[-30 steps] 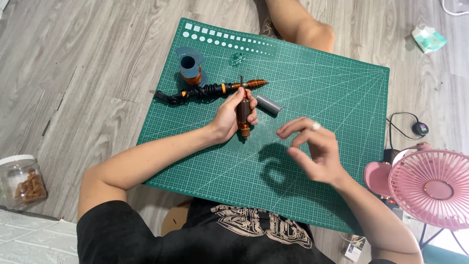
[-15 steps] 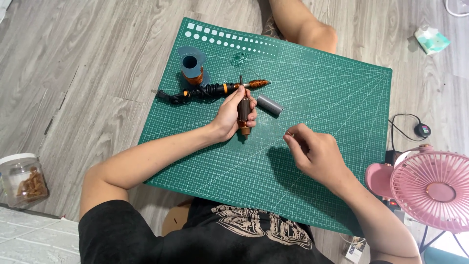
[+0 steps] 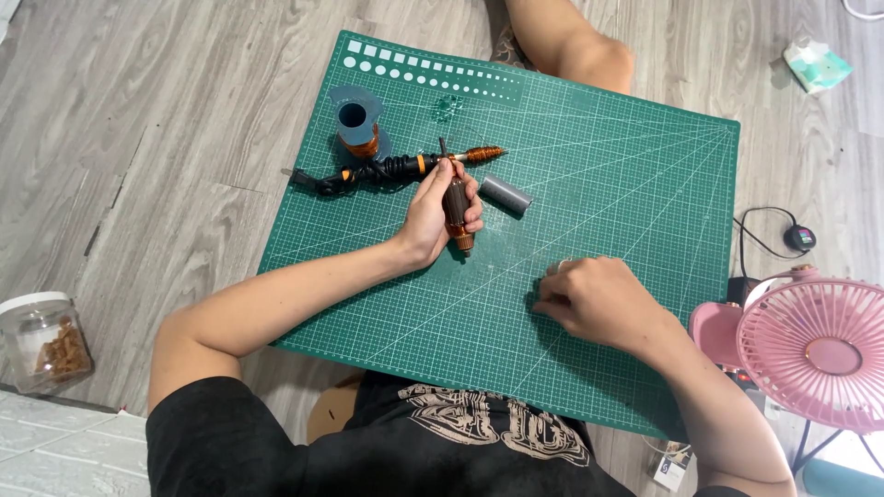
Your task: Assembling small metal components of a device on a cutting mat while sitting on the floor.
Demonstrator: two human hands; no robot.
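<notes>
My left hand grips a dark brown cylindrical tool with a copper-coloured tip, held upright over the green cutting mat. My right hand rests on the mat lower right of it, fingers curled, and I cannot see anything in it. Just beyond my left hand lies a black and orange rod with a copper coil end. A grey spool with copper wire stands behind it. A short grey tube lies right of the tool.
A pink fan stands at the mat's right edge, with a black cable and small device behind it. A clear jar sits on the wooden floor at left. Another person's knee touches the mat's far edge. A crumpled tissue lies far right.
My right hand has come down from an open, raised pose to the mat and closed its fingers, sliding toward me. My left hand has kept hold of the tool.
</notes>
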